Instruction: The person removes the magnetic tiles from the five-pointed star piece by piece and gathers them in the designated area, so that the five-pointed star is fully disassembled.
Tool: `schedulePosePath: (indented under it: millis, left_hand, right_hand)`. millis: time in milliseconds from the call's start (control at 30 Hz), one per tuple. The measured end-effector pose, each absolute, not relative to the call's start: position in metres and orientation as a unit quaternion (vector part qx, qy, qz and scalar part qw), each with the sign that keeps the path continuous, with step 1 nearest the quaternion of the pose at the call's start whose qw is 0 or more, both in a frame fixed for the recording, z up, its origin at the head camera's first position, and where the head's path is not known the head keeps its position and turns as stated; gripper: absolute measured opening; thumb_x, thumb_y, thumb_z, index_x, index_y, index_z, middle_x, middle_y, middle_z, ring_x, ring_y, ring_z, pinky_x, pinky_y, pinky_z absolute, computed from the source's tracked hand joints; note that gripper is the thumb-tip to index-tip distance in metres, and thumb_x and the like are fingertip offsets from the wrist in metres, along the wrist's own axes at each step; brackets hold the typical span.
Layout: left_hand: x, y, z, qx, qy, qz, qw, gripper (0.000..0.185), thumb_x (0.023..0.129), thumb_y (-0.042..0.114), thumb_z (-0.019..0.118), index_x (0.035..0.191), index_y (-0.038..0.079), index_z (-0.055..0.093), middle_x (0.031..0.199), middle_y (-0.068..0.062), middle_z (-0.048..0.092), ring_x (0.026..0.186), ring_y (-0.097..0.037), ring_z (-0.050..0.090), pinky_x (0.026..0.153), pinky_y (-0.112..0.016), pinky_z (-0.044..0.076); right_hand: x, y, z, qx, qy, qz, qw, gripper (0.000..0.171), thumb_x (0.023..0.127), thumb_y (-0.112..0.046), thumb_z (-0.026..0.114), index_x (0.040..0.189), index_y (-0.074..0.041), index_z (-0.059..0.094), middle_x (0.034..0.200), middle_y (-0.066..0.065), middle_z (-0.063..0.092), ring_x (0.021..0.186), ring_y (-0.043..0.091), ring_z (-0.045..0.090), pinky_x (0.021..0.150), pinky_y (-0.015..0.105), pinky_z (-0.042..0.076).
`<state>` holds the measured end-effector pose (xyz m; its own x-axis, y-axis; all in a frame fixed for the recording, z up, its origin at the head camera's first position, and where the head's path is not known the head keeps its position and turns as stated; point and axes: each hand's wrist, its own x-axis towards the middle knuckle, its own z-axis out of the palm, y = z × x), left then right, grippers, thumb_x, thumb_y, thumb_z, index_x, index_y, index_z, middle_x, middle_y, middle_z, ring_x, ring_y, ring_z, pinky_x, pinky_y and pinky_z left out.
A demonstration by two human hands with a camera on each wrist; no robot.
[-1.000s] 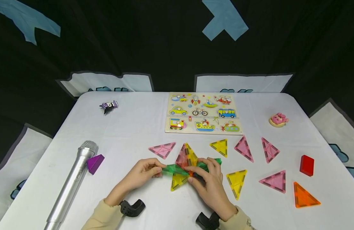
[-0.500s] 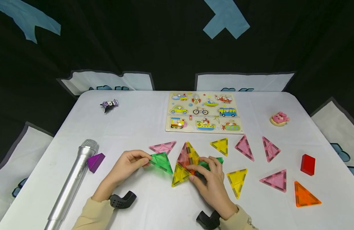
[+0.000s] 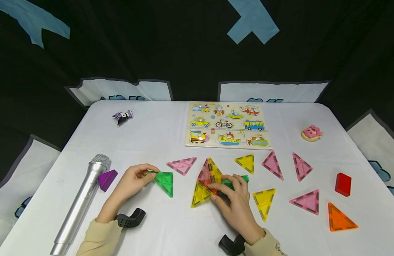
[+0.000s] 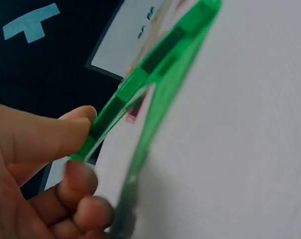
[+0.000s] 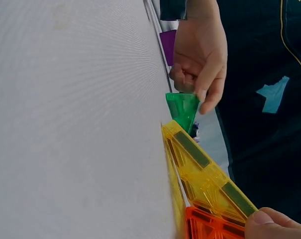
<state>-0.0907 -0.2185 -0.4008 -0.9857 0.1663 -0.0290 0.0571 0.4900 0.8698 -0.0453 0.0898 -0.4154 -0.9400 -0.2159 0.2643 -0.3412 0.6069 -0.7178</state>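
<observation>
In the head view my left hand (image 3: 135, 180) pinches a translucent green triangular magnetic tile (image 3: 166, 183) by one corner, apart from the other tiles. The left wrist view shows thumb and fingertips on that green tile (image 4: 140, 74). My right hand (image 3: 233, 204) holds a cluster of joined magnetic tiles: a yellow tile (image 3: 200, 195) at the near left, a reddish tile (image 3: 204, 175) and another yellow one behind, and a green tile (image 3: 245, 178) partly hidden by the fingers. An orange tile (image 5: 210, 226) borders the yellow one (image 5: 205, 174) in the right wrist view.
Around the cluster lie loose pink tiles (image 3: 182, 165), yellow tiles (image 3: 264, 202) and an orange tile (image 3: 340, 217). A red block (image 3: 343, 184) and pink figurine (image 3: 312, 133) sit right. Leftward are a silver microphone (image 3: 80, 204), purple block (image 3: 106, 180) and small figure (image 3: 122, 116). Behind stands a picture puzzle board (image 3: 228, 125).
My left hand has drawn the green tile leftward, away from the cluster, and the tile has turned to show its broad face. My right hand has stayed on the cluster.
</observation>
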Motion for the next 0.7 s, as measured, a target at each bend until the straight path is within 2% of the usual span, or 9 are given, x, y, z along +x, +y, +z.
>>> schedulePosePath:
  millis: [100, 233, 400, 500, 533, 600, 633, 700]
  left_hand:
    - [-0.091, -0.218, -0.402, 0.06, 0.874, 0.483, 0.02, 0.017, 0.083, 0.014, 0.066, 0.097, 0.006, 0.068, 0.055, 0.0, 0.046, 0.047, -0.007, 0.04, 0.046, -0.024, 0.035]
    - [-0.087, -0.203, -0.4, 0.077, 0.881, 0.467, -0.014, 0.026, 0.077, 0.022, 0.073, 0.097, 0.007, 0.066, 0.057, 0.002, 0.045, 0.05, -0.007, 0.039, 0.047, -0.023, 0.034]
    - [-0.068, -0.152, -0.398, 0.15, 0.911, 0.383, 0.017, 0.06, 0.063, 0.039, 0.08, 0.111, 0.009, 0.058, 0.064, 0.002, 0.045, 0.059, -0.01, 0.039, 0.056, -0.026, 0.036]
    - [-0.057, -0.126, -0.401, 0.198, 0.93, 0.308, 0.023, 0.073, 0.063, 0.042, 0.079, 0.12, 0.006, 0.052, 0.083, -0.002, 0.056, 0.075, -0.015, 0.049, 0.07, -0.032, 0.042]
    - [-0.054, -0.12, -0.402, 0.207, 0.935, 0.288, 0.019, 0.074, 0.064, 0.041, 0.079, 0.122, 0.004, 0.05, 0.09, -0.005, 0.058, 0.081, -0.017, 0.05, 0.074, -0.034, 0.043]
    - [-0.051, -0.113, -0.403, 0.213, 0.941, 0.262, 0.009, 0.071, 0.068, 0.035, 0.078, 0.124, 0.004, 0.048, 0.095, -0.004, 0.059, 0.084, -0.018, 0.051, 0.075, -0.036, 0.043]
    - [-0.051, -0.111, -0.403, 0.21, 0.942, 0.261, 0.004, 0.068, 0.069, 0.031, 0.078, 0.125, 0.005, 0.049, 0.095, -0.004, 0.059, 0.084, -0.017, 0.051, 0.074, -0.036, 0.044]
    - [-0.051, -0.111, -0.402, 0.2, 0.942, 0.268, -0.002, 0.061, 0.071, 0.026, 0.077, 0.124, 0.01, 0.052, 0.084, 0.002, 0.057, 0.076, -0.013, 0.049, 0.067, -0.032, 0.043]
  right_hand:
    - [-0.046, 0.09, -0.415, 0.158, -0.892, 0.416, 0.075, 0.029, 0.079, -0.018, 0.071, 0.105, -0.03, 0.067, 0.126, 0.01, 0.042, 0.126, 0.033, 0.015, 0.09, 0.059, 0.012]
    - [-0.046, 0.09, -0.414, 0.163, -0.893, 0.414, 0.073, 0.031, 0.078, -0.015, 0.071, 0.105, -0.03, 0.066, 0.126, 0.011, 0.043, 0.126, 0.036, 0.016, 0.09, 0.06, 0.013]
    - [-0.046, 0.091, -0.414, 0.169, -0.896, 0.404, 0.078, 0.033, 0.077, -0.013, 0.072, 0.106, -0.029, 0.066, 0.123, 0.009, 0.045, 0.125, 0.036, 0.018, 0.09, 0.06, 0.014]
    - [-0.045, 0.091, -0.414, 0.176, -0.897, 0.396, 0.087, 0.033, 0.077, -0.012, 0.072, 0.106, -0.029, 0.066, 0.119, 0.008, 0.048, 0.123, 0.037, 0.021, 0.088, 0.061, 0.016]
    - [-0.045, 0.091, -0.414, 0.178, -0.898, 0.393, 0.091, 0.033, 0.077, -0.012, 0.072, 0.106, -0.029, 0.066, 0.118, 0.007, 0.049, 0.123, 0.037, 0.022, 0.088, 0.061, 0.017]
    - [-0.045, 0.091, -0.414, 0.181, -0.899, 0.386, 0.098, 0.033, 0.077, -0.012, 0.072, 0.106, -0.028, 0.066, 0.117, 0.007, 0.051, 0.122, 0.037, 0.024, 0.087, 0.061, 0.018]
    - [-0.045, 0.091, -0.415, 0.182, -0.9, 0.382, 0.1, 0.033, 0.077, -0.012, 0.072, 0.105, -0.029, 0.066, 0.116, 0.006, 0.051, 0.121, 0.037, 0.024, 0.087, 0.061, 0.019]
    - [-0.045, 0.091, -0.415, 0.181, -0.903, 0.376, 0.102, 0.034, 0.076, -0.012, 0.073, 0.105, -0.029, 0.066, 0.116, 0.005, 0.052, 0.122, 0.036, 0.025, 0.088, 0.061, 0.019]
